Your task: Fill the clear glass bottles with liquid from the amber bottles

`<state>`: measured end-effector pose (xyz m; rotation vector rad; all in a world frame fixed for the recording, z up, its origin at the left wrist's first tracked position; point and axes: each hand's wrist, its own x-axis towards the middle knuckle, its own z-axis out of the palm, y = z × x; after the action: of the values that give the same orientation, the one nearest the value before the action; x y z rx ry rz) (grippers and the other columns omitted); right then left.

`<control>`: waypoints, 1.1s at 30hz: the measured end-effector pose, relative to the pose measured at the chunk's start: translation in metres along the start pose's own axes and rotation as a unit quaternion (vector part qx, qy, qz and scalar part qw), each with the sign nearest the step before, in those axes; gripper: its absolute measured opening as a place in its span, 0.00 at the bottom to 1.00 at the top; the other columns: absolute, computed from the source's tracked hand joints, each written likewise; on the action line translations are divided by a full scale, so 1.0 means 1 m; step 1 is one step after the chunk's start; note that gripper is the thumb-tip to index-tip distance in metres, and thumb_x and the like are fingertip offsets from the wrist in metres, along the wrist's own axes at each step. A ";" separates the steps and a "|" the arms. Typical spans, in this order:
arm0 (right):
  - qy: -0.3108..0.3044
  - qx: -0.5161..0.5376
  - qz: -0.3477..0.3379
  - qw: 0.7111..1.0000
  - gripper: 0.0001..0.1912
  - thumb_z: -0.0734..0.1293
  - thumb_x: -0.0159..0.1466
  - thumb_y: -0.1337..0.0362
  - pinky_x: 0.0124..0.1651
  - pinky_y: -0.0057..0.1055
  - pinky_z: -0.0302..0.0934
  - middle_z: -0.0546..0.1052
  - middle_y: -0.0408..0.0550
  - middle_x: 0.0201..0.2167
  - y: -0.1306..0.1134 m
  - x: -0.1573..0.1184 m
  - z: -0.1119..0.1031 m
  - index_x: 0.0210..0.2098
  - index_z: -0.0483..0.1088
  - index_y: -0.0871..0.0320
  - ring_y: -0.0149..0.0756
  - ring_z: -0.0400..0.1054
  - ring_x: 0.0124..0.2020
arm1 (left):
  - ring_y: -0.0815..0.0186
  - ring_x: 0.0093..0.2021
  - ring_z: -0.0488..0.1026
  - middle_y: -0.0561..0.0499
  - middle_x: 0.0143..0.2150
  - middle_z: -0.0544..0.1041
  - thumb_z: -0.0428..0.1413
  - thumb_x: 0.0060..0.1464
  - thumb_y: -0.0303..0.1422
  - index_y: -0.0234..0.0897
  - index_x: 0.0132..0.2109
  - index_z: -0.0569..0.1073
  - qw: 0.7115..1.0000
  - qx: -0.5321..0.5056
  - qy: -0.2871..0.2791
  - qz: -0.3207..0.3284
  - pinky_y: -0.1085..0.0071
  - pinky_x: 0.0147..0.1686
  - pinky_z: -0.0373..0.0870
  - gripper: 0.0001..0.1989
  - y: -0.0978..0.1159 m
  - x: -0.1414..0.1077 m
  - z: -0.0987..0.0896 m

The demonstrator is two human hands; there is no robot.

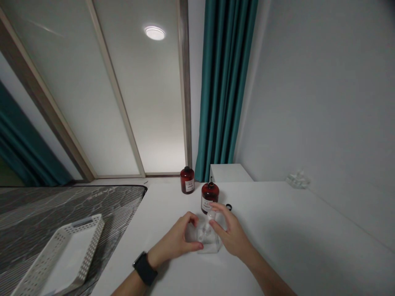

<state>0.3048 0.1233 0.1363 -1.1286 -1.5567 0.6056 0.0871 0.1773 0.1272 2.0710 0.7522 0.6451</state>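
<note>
A transparent box-like container (pixel 207 248) stands on the white table between my hands, with small whitish pieces inside that are too blurred to name. My left hand (pixel 179 237) curves round its left side, thumb low and index finger high, steadying it. Over its right side, my right hand (pixel 230 234) pinches a small whitish translucent piece (pixel 211 214) between thumb and fingers. Just behind, a dark red-brown bottle (pixel 210 193) with a pale label has its cap off and something thin and dark rising from its neck. A black ring-shaped cap (pixel 228 207) lies to its right.
A second, capped red-brown bottle (pixel 187 181) stands farther back on the white table (pixel 277 246). A white box (pixel 230 172) is behind the table's far edge. Crumpled clear plastic (pixel 298 180) lies by the right wall. At lower left, a white perforated basket (pixel 72 250) rests on a grey patterned surface.
</note>
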 end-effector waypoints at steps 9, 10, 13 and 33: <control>0.120 0.105 0.063 0.985 0.15 0.68 0.64 0.54 0.47 0.38 0.66 0.77 0.50 0.43 0.005 0.008 -0.001 0.47 0.72 0.54 0.42 0.72 0.42 | 0.56 0.48 0.69 0.49 0.47 0.71 0.67 0.47 0.30 0.39 0.47 0.66 1.000 0.004 0.000 -0.006 0.61 0.50 0.66 0.23 0.002 0.000 -0.001; 0.118 0.126 0.085 0.981 0.17 0.68 0.64 0.53 0.45 0.37 0.66 0.78 0.50 0.43 0.005 0.008 0.000 0.47 0.71 0.55 0.41 0.73 0.40 | 0.56 0.48 0.69 0.48 0.47 0.71 0.67 0.47 0.30 0.39 0.47 0.66 1.000 0.005 0.001 -0.006 0.61 0.50 0.66 0.23 0.002 0.000 -0.001; 0.142 0.155 0.116 0.971 0.19 0.70 0.62 0.49 0.43 0.36 0.66 0.78 0.50 0.43 0.003 0.010 0.003 0.46 0.71 0.55 0.41 0.72 0.40 | 0.56 0.48 0.69 0.48 0.47 0.72 0.67 0.47 0.30 0.38 0.47 0.66 1.000 0.006 0.002 -0.004 0.61 0.51 0.65 0.23 0.003 0.000 -0.001; 0.123 0.162 0.113 0.972 0.20 0.69 0.63 0.49 0.34 0.30 0.63 0.74 0.43 0.33 0.000 0.007 0.006 0.48 0.69 0.55 0.35 0.68 0.31 | 0.55 0.49 0.69 0.48 0.47 0.72 0.67 0.47 0.32 0.39 0.47 0.66 1.000 0.017 0.000 -0.004 0.60 0.52 0.66 0.23 0.003 0.002 -0.001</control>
<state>0.2995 0.1304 0.1377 -1.0894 -1.0795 0.8088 0.0888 0.1773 0.1303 2.0978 0.7759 0.6309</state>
